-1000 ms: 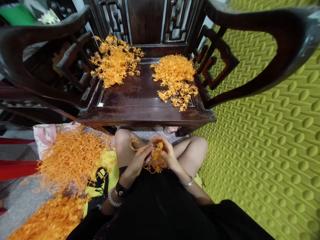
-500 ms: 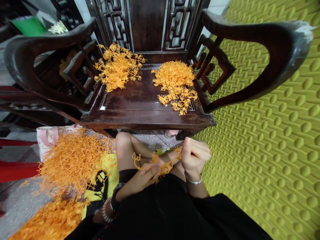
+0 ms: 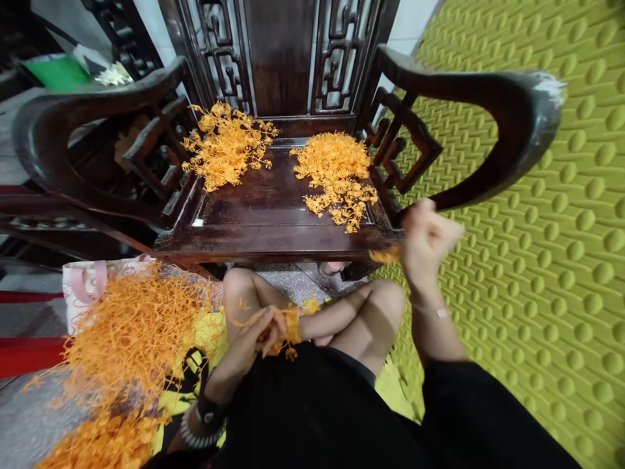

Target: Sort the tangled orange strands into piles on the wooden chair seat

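Over my lap, my left hand (image 3: 266,332) is closed around a small bunch of orange plastic sprigs (image 3: 291,324), whose thin curled ends stick out past the fingers. My right hand (image 3: 432,244) is raised in a fist near the chair's right front corner, smeared by motion. A blurred orange sprig (image 3: 385,254) trails from the left side of that fist. On the chair seat (image 3: 254,208) lie two heaps of similar pieces, a left heap (image 3: 227,146) and a right heap (image 3: 334,163) that spreads toward the front edge.
A large tangle of orange strands (image 3: 141,332) covers the floor at my left, beside a white bag (image 3: 81,293) with pink handles. Another orange pile (image 3: 105,443) lies nearer. The dark wooden chair's right armrest (image 3: 527,124) curves over a yellow-green textured mat (image 3: 537,293).
My right hand has swung up and to the right, away from my left, with an orange sprig trailing. My left hand has shifted slightly left, still holding its bunch. The view has tilted a little.
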